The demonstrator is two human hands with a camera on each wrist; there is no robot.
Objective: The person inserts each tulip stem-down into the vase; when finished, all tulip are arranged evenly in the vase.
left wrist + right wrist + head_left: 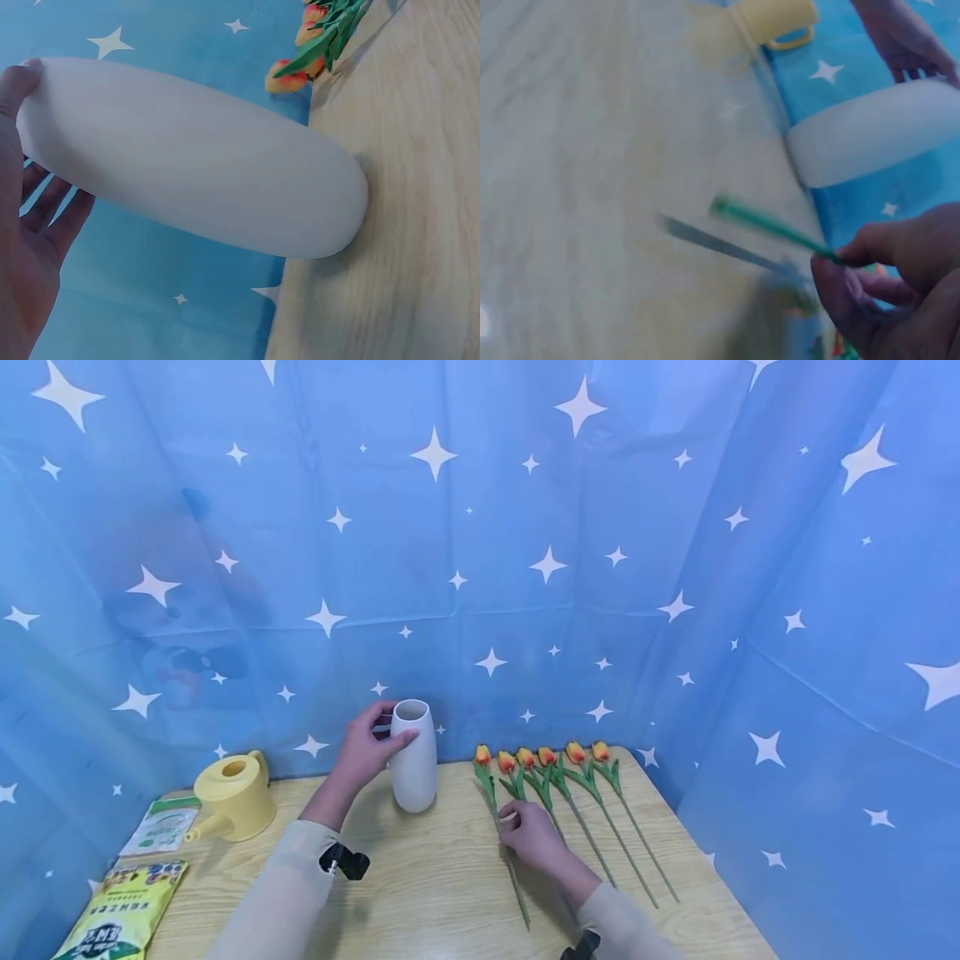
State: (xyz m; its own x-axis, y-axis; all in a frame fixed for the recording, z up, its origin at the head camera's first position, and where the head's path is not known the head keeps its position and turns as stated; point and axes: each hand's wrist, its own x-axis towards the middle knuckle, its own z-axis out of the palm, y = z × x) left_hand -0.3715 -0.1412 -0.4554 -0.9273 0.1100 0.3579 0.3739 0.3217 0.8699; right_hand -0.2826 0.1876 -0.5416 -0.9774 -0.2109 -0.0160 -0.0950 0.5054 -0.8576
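Note:
A white vase (415, 781) stands upright near the back of the table, its open mouth facing up. My left hand (365, 750) holds it near the rim, thumb on the front and fingers round the far side; the left wrist view shows the vase's smooth side (195, 157). To the right, several orange-and-yellow tulips lie in a row with their blooms at the back edge. My right hand (536, 839) pinches the leftmost tulip (482, 755) by its stem. In the right wrist view, the green stem (769, 225) sticks out from between thumb and fingertips.
A yellow watering can (238, 802) stands at the table's back left, beside a green-and-white packet (162, 827). Closer in lies a yellow bag (123, 910). A blue curtain with white stars (435, 527) hangs right behind the wooden table (397, 893).

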